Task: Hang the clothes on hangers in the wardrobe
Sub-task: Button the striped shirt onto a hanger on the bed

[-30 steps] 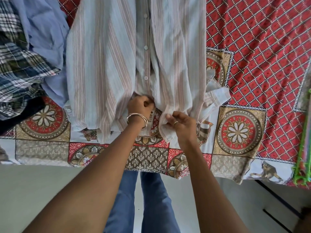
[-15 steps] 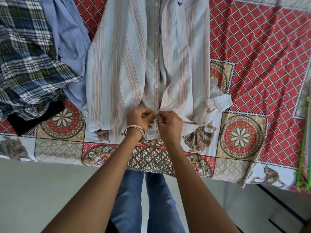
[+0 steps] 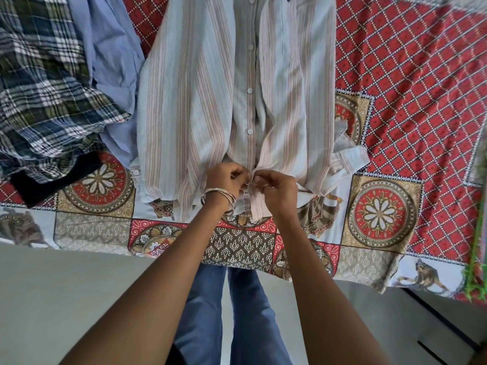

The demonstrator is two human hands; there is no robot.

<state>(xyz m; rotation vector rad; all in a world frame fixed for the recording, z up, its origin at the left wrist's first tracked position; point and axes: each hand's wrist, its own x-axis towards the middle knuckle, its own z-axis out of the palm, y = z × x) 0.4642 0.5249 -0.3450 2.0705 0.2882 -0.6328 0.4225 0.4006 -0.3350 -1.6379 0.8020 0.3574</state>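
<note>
The likeliest fault from here is judged to be a mismatched closure: if the two front edges of the striped shirt [image 3: 210,101] are not lined up at the hem, a button could be pushed through the wrong hole and the shirt would hang crooked on a hanger. The thin fabric could also be dragged toward the bed edge by the pull of the fingers, since the hem lies close to where the bedsheet [image 3: 395,75] drops to the floor.

The left hand [image 3: 225,180] is seen curled tight, one edge of the placket pinched between thumb and fingertips. The right hand [image 3: 274,188] is likewise curled, the opposite edge pinched just beside it, so that the two hands almost touch at the lowest fastening.

The shirt is laid flat on the bed, collar away from the person, buttons done up above the hands. A plaid shirt [image 3: 44,83] and a blue shirt [image 3: 110,54] are heaped to its left. No hanger or wardrobe is shown
</note>
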